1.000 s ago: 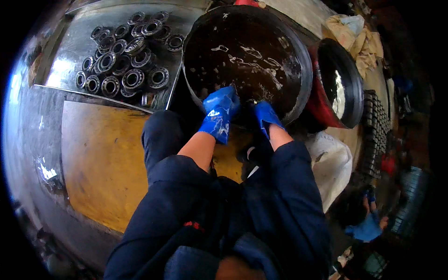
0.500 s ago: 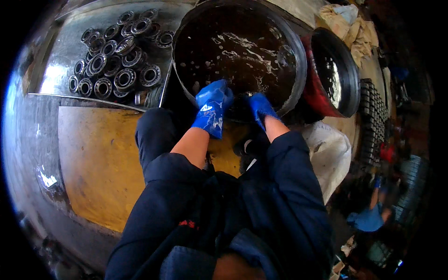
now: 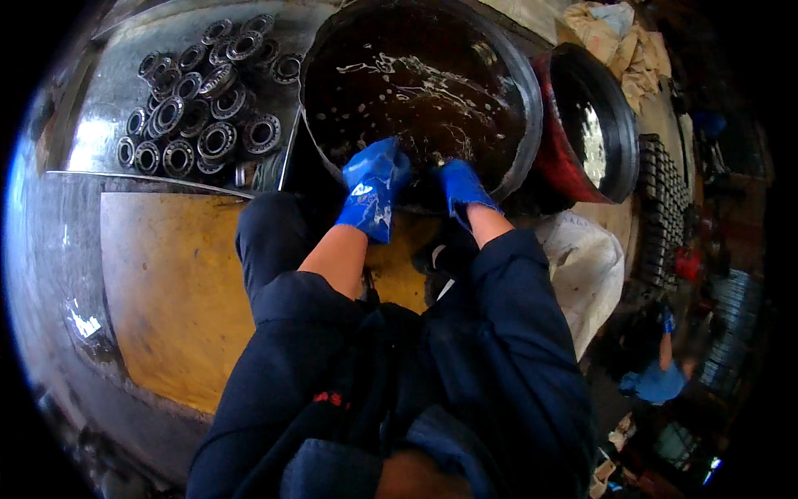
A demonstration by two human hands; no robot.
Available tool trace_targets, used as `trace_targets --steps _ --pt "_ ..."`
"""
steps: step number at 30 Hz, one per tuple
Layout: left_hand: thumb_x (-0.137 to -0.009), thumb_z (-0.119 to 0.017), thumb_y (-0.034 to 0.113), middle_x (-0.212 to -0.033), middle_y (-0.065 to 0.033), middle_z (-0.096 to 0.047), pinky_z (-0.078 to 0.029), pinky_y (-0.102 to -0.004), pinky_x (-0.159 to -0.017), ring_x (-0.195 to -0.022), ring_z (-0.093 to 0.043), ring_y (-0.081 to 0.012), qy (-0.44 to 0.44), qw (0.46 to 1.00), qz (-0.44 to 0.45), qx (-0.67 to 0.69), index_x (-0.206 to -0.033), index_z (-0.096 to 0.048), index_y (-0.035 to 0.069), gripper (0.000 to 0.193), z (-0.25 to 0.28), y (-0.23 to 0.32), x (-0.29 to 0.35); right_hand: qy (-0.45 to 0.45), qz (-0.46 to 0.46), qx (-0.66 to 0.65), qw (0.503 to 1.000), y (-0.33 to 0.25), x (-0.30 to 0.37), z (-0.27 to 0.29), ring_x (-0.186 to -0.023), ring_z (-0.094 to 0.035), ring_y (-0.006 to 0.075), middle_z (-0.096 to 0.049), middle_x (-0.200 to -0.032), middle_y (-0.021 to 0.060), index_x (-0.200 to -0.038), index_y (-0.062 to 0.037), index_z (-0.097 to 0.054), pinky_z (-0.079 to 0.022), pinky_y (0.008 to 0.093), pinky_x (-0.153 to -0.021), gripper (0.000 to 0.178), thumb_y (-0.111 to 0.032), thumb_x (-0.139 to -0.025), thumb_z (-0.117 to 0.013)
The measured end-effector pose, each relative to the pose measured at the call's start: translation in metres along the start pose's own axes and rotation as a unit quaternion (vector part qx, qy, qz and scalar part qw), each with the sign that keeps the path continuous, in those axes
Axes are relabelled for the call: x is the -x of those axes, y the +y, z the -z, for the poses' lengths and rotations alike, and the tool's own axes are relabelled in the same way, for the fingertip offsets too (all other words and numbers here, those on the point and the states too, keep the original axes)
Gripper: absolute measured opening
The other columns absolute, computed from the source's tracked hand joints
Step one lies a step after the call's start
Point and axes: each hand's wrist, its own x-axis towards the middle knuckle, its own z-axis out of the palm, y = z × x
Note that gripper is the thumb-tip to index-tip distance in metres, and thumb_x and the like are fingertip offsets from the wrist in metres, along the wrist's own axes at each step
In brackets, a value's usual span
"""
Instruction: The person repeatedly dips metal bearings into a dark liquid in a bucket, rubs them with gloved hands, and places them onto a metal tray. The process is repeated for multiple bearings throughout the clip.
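Observation:
A large round drum (image 3: pixel 536 108) of dark brown liquid, with streaks of foam on top, stands in front of me. Both hands wear blue rubber gloves and reach over its near rim. My left hand (image 3: pixel 374 170) is closed, its fingers bent inward toward the middle and partly hidden at the liquid. To its right, my right hand (image 3: pixel 461 185) also curls inward, closed, its fingertips lost in the dark. A small gap lies between the hands; whatever they hold there cannot be made out. Left of the drum, a metal tray (image 3: pixel 91 116) bears a heap of greasy roller bearings (image 3: pixel 218 141).
A red drum (image 3: pixel 553 141) with liquid stands right of the big one. Beyond it are stacked metal parts (image 3: pixel 661 208) and crumpled brown paper (image 3: pixel 636 58). A white sack (image 3: pixel 586 258) sits by my right knee, a yellow board (image 3: pixel 174 291) to my left. Far right, a person (image 3: pixel 657 382) in blue.
My gloved hands stay at the drum's near side with only slight movement. The foam streaks have shifted on the liquid. The whole view has moved a little.

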Motion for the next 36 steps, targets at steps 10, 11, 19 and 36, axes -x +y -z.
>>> trace_targets --steps 10,11,19,36 --pt "-0.090 -0.063 0.038 -0.107 -0.0105 -0.076 -0.057 -0.0449 -0.088 -0.102 -0.071 -0.0350 0.051 0.998 0.029 -0.007 -0.113 -0.074 0.016 0.033 0.006 -0.034 0.011 -0.032 0.059 -0.038 0.997 -0.052 0.002 -0.008 -0.130 -0.061 0.0352 -0.064 -0.142 0.0152 -0.139 -0.0136 -0.065 -0.047 0.0462 -0.110 0.044 -0.031 -0.100 -0.059" --pt "-0.090 -0.063 0.038 -0.106 -0.0104 -0.076 -0.057 -0.0453 -0.088 -0.101 -0.071 -0.0353 0.061 0.998 0.009 0.009 -0.112 -0.074 0.016 0.032 0.003 -0.021 0.009 -0.020 0.046 -0.035 0.998 -0.031 0.000 -0.005 -0.130 -0.061 0.0352 -0.064 -0.142 0.0152 -0.139 -0.0136 -0.065 -0.047 0.0462 -0.110 0.044 -0.031 -0.100 -0.059" --pt "-0.090 -0.063 0.037 -0.105 -0.0104 -0.076 -0.057 -0.0447 -0.087 -0.100 -0.071 -0.0352 0.040 0.999 0.013 0.006 -0.113 -0.074 0.017 0.032 0.000 -0.021 0.009 -0.170 -0.006 0.325 0.930 -0.097 -0.003 0.022 -0.129 -0.063 0.0331 -0.064 -0.143 0.0123 -0.138 -0.0231 -0.067 -0.050 0.0521 -0.105 0.043 -0.033 -0.096 -0.063" --pt "-0.089 -0.065 0.038 -0.103 -0.0106 -0.076 -0.058 -0.0431 -0.086 -0.098 -0.071 -0.0341 0.052 0.998 0.013 0.018 -0.111 -0.074 0.017 0.032 -0.004 -0.026 0.008 -0.177 0.093 0.440 0.875 -0.102 0.012 0.029 -0.129 -0.063 0.0353 -0.066 -0.139 0.0144 -0.140 -0.0171 -0.065 -0.049 0.0502 -0.105 0.045 -0.037 -0.099 -0.060"
